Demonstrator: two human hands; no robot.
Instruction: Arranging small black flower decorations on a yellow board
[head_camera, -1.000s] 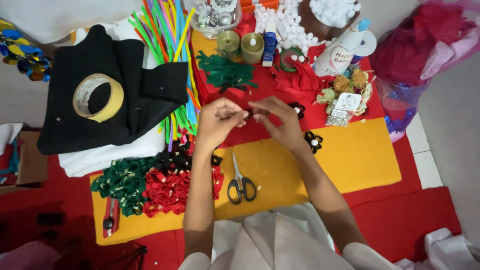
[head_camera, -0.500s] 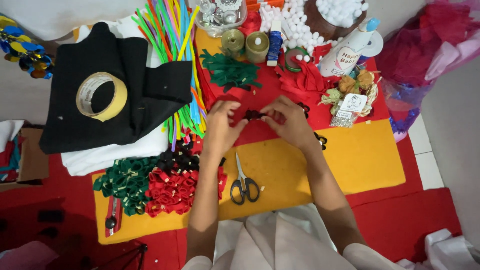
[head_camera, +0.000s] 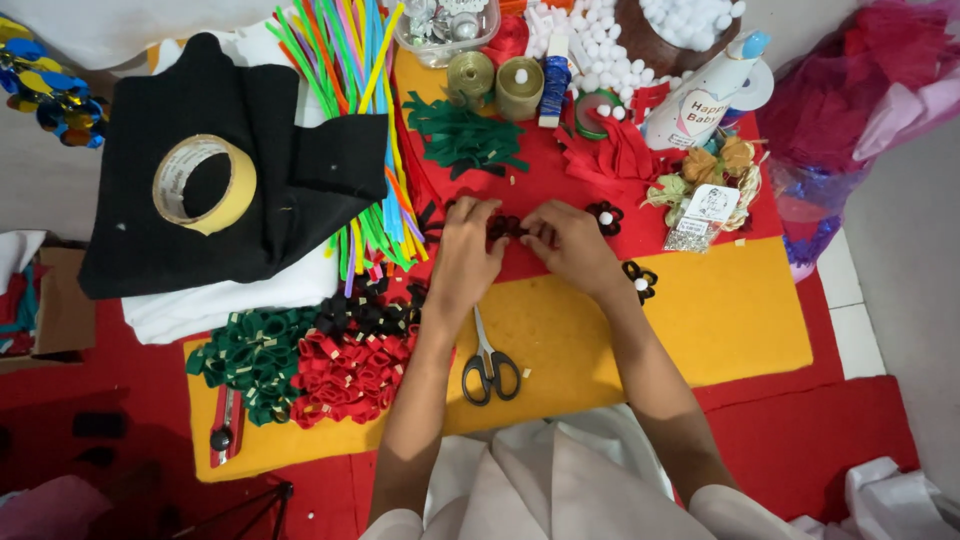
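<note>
My left hand (head_camera: 466, 250) and my right hand (head_camera: 566, 240) meet over red felt, both pinching a small dark red-and-black felt flower piece (head_camera: 506, 227) between their fingertips. Two finished black felt flowers with white pompom centres lie close by, one (head_camera: 605, 217) just right of my right hand and another (head_camera: 639, 281) by my right wrist on the yellow felt sheet (head_camera: 740, 320). Black-handled scissors (head_camera: 488, 364) rest on the yellow sheet below my left forearm.
Piles of green (head_camera: 245, 355), red (head_camera: 350, 370) and black felt loops sit at lower left beside a red utility knife (head_camera: 224, 428). A tape roll (head_camera: 205, 184) lies on black cloth. Coloured pipe cleaners (head_camera: 355, 120), green felt leaves (head_camera: 465, 138), ribbon spools, white pompoms and a white bottle (head_camera: 700, 100) crowd the far side.
Both hands have dropped lower and closer to the red felt, still pressed together on the small flower piece. The view has shifted slightly.
</note>
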